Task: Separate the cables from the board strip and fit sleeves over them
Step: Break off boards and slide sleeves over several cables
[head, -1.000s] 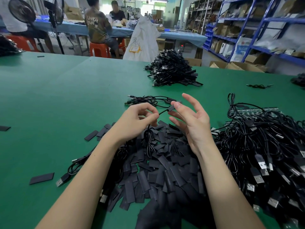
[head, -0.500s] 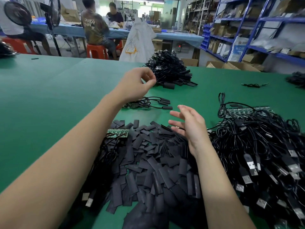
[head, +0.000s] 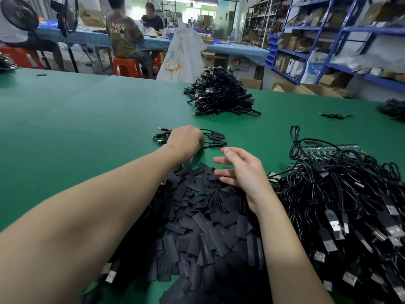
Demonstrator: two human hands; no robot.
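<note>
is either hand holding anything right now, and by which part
The right hand is open and holds nothing. The left hand rests on the small cable bunch; whether it grips them cannot be told.

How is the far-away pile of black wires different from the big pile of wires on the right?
The far pile looks smaller and heaped into a tight mound; the right pile spreads wide and loose. A green board strip shows at the back of the right pile; none shows in the far pile. The far pile's cables show black sleeved ends; the right pile's mostly show bare silver plugs. Both are black cables on the green table.
</note>
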